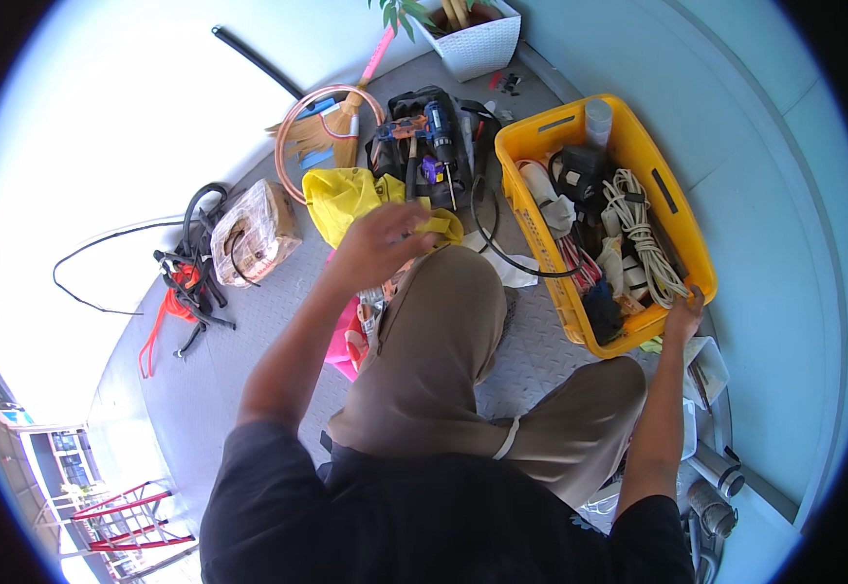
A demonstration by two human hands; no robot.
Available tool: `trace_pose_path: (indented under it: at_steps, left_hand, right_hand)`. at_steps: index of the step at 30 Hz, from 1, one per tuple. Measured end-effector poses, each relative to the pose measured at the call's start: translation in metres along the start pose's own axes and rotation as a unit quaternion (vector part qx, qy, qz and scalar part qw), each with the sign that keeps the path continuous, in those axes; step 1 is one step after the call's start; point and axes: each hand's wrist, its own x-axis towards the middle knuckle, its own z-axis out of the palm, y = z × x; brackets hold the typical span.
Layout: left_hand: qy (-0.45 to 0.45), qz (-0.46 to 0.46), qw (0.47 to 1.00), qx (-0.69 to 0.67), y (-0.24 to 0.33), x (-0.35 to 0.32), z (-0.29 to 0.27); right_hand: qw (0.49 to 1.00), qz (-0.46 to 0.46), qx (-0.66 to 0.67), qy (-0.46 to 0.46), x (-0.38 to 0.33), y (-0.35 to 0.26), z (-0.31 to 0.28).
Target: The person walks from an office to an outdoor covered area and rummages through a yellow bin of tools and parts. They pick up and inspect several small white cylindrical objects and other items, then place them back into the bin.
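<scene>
My left hand (pixel 377 243) is raised in front of my bent knee, fingers curled around a fold of the yellow cloth bag (pixel 346 198) lying on the floor. My right hand (pixel 684 313) grips the near corner rim of the yellow plastic crate (pixel 672 209), which holds a coiled white rope (pixel 638 234), a black device, cables and other small items. Just beyond the yellow bag stands a black tool bag (pixel 434 146) with a blue drill and hand tools in it.
A copper tube coil (pixel 331 97) and a pink-handled broom lie past the yellow bag. A wrapped brown parcel (pixel 254 232) and black and orange cables (pixel 185 282) sit to the left. A white planter (pixel 478 39) stands at the back. Metal pipes (pixel 716 487) lie at lower right.
</scene>
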Motion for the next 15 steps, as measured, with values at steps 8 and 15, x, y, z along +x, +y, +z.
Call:
trace_pose_path:
  at_steps: [8, 15]
  left_hand:
    - [0.118, 0.024, 0.989, 0.085, 0.022, -0.142, 0.047]
    - [0.090, 0.095, 0.991, 0.039, 0.027, -0.137, 0.059]
  right_hand:
    - [0.983, -0.063, -0.115, -0.125, 0.015, -0.005, -0.043]
    - [0.894, -0.302, -0.238, -0.230, 0.011, -0.072, -0.030]
